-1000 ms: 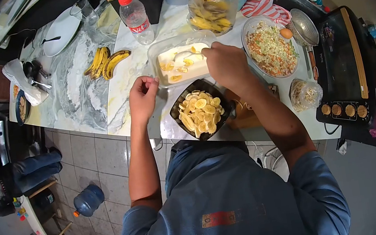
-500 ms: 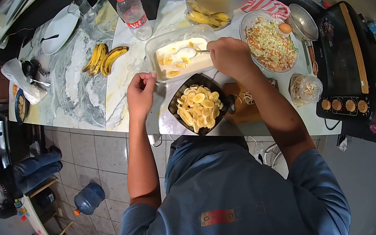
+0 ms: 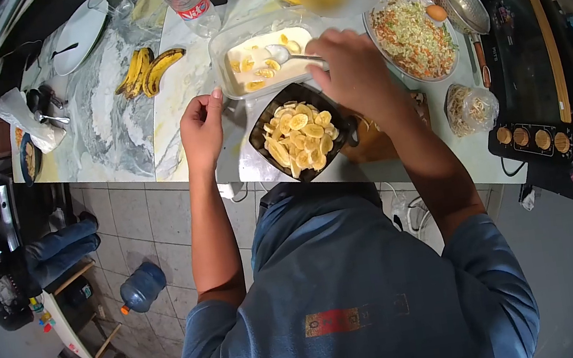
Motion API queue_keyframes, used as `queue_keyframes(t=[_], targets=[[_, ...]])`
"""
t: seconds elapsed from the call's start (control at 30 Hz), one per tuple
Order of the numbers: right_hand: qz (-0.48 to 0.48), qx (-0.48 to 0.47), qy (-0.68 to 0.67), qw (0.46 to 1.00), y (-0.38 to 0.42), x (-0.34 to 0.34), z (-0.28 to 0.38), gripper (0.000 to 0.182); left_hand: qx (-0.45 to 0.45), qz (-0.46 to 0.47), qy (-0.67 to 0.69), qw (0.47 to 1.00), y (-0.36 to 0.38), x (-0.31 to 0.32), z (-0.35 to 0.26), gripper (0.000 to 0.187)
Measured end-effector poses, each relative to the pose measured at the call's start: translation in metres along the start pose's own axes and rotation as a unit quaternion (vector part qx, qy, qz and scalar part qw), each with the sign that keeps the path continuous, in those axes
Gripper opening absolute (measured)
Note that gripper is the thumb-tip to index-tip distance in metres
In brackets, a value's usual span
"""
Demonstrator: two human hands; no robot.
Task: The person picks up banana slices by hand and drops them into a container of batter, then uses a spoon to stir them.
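Note:
My right hand (image 3: 355, 70) is over the right end of a clear plastic container (image 3: 219, 71), thumb and fingers apart around the end of a spoon (image 3: 299, 57) handle. The spoon's bowl rests in the creamy white mixture, where several banana slices (image 3: 263, 73) lie. My left hand (image 3: 202, 133) is by the container's near left corner with its fingers curled and its thumb tip at the wall. I see nothing held in it. A dark square bowl (image 3: 259, 126) heaped with sliced banana (image 3: 300, 133) sits in front of the container.
Unpeeled bananas (image 3: 151, 72) and a red-labelled bottle (image 3: 191, 5) are to the left. On the right are a bowl of shredded vegetables (image 3: 413, 36) with an egg (image 3: 436, 13), a bag of sprouts (image 3: 471, 109) and a toaster oven (image 3: 524, 72). Another person (image 3: 11, 280) is at far left.
My right hand's fingers have opened from their grip on the spoon handle, and the spoon lies lower in the container. The whole view has shifted slightly. My left hand keeps its place by the corner.

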State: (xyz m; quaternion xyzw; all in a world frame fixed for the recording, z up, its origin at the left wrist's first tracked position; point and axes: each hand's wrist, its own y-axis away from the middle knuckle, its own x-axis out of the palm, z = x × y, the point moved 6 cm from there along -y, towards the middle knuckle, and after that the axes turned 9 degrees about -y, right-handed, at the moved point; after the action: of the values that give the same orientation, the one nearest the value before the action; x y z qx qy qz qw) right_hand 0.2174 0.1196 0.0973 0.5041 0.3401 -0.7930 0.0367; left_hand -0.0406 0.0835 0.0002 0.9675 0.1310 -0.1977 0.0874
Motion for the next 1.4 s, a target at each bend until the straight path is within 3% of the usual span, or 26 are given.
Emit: queue_keyframes(t=[0.07,0.1,0.53,0.83,1.07,1.17,1.33,1.4], targets=[[0.173,0.056,-0.246,0.952,0.012,0.018,0.01,0.019,-0.009,0.016,-0.008,1.0,0.005,-0.003,0.004,0.035],[0.192,0.041,-0.266,0.944,0.02,0.024,0.017,0.018,-0.01,0.015,-0.009,1.0,0.007,-0.005,0.004,0.035],[0.162,-0.017,-0.186,0.969,0.055,0.031,0.041,0.021,-0.008,-0.027,0.007,1.0,0.034,-0.018,0.016,0.033],[0.14,0.015,-0.285,0.948,0.059,0.029,0.038,0.013,-0.016,-0.022,0.015,1.0,0.048,-0.009,0.009,0.031],[0.151,-0.002,-0.298,0.943,0.057,0.034,0.046,0.013,-0.013,-0.022,0.012,1.0,0.052,-0.01,0.007,0.029],[0.143,-0.016,-0.245,0.959,0.055,0.033,0.048,0.015,-0.01,-0.028,0.017,0.999,0.052,-0.011,0.003,0.027],[0.137,0.113,-0.295,0.939,0.041,0.035,0.028,0.014,-0.012,-0.026,0.005,1.0,0.052,-0.015,0.004,0.025],[0.134,0.11,-0.295,0.94,0.026,0.03,0.02,0.011,-0.015,-0.025,0.006,1.0,0.051,-0.017,0.005,0.024]])
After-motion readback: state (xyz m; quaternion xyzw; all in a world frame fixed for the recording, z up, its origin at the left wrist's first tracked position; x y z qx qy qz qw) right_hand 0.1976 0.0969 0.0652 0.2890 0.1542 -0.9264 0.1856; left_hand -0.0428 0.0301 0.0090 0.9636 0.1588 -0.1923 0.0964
